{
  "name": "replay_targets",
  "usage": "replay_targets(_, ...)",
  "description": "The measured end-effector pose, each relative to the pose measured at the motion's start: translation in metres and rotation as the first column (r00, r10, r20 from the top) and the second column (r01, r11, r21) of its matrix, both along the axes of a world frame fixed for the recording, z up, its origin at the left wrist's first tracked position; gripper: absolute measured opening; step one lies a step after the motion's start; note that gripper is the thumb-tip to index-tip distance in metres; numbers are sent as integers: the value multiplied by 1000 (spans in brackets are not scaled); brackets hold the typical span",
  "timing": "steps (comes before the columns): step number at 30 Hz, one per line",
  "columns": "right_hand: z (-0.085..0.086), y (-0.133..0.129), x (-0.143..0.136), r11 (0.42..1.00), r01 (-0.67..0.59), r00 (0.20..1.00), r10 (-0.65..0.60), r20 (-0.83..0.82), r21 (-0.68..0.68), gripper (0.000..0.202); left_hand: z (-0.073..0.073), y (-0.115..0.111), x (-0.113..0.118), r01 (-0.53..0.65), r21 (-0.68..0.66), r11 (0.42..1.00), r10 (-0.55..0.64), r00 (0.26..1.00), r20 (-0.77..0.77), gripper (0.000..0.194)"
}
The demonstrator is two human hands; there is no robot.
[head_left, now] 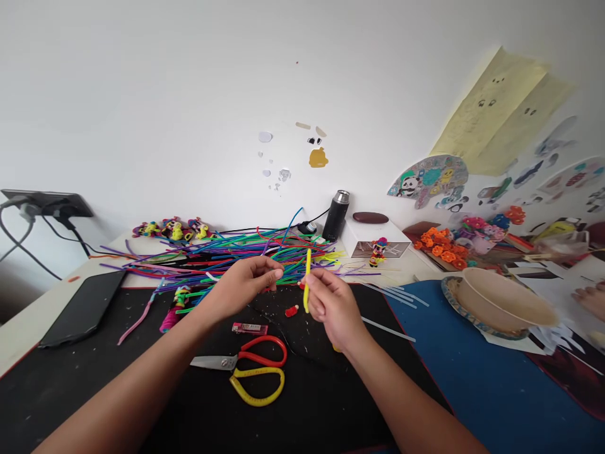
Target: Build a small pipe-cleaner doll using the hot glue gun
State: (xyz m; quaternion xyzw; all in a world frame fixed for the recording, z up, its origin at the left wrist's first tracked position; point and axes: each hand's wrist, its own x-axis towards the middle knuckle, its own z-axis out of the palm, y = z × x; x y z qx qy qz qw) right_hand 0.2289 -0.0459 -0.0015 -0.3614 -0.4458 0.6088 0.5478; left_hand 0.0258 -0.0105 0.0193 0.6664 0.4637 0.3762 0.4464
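On the black mat [326, 403] nearest us lie scissors [233, 364]; beyond, our right hand [334, 309] pinches a yellow pipe cleaner [308, 263] upright, our left hand [243, 282] curls nearby, its grip we cannot tell, before piled coloured stems [246, 248].

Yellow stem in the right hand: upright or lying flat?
Upright: the right hand pinches the yellow stem, with one end pointing up and the other down.

The yellow stem [309, 261] and black mat [331, 407] looked matt; the near scissors [227, 362] had a metal blade [210, 362] and glossy plastic-looking handles [265, 339], the far flask [334, 219] a shiny metal cap [342, 197]; the left phone [85, 309] looked glossy.
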Motion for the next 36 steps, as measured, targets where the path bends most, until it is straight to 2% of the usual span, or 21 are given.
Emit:
replay_targets(2, 4, -4, 17, 998, -23, 999, 20, -46, -61, 37, -15, 5, 1, -48, 94, 994, 67, 976, -206, 27)
replay_targets(4, 7, -11, 31, 992, -49, 996, 40, -79, -114, 38, -30, 7, 4, -13, 142, 990, 68, 919, -389, 18)
replay_targets(7, 5, -25, 44, 975, -117, 988, 95, -124, -189, 37, -48, 5, 12, 50, 173, 984, 49, 850, -525, 15)
replay_targets(13, -12, -41, 44, 938, -223, 967, 178, -182, -267, 39, -63, -6, 27, 145, 163, 976, -22, 807, -590, 12)
replay_targets(18, -32, -40, 38, 924, -239, 963, 187, -192, -299, 38, -67, -7, 32, 163, 187, 969, -19, 801, -598, 4)
replay_targets(21, -42, -40, 33, 923, -244, 966, 205, -156, -296, 36, -67, -7, 33, 170, 199, 965, -19, 805, -593, 10)
replay_targets(23, -47, -39, 31, 926, -232, 970, 199, -137, -298, 35, -65, -6, 32, 153, 210, 966, -6, 822, -570, 10)
replay_targets(26, -49, -36, 28, 924, -206, 976, 172, -130, -322, 35, -61, -4, 29, 88, 173, 981, 2, 887, -462, 8)
replay_targets(28, -48, -35, 28, 921, -196, 979, 162, -127, -336, 36, -59, -2, 28, 53, 69, 996, -29, 948, -317, 12)
replay_targets(30, -47, -33, 27, 921, -192, 980, 158, -124, -339, 36, -56, 1, 27, 60, -65, 996, -67, 992, -110, 21)
replay_targets(33, -44, -30, 24, 925, -187, 980, 154, -124, -332, 36, -52, 5, 24, 107, -187, 977, -79, 986, 147, 34)
replay_targets(36, -42, -27, 21, 931, -181, 981, 147, -129, -317, 37, -48, 8, 20, 121, -229, 966, -59, 963, 263, 38)
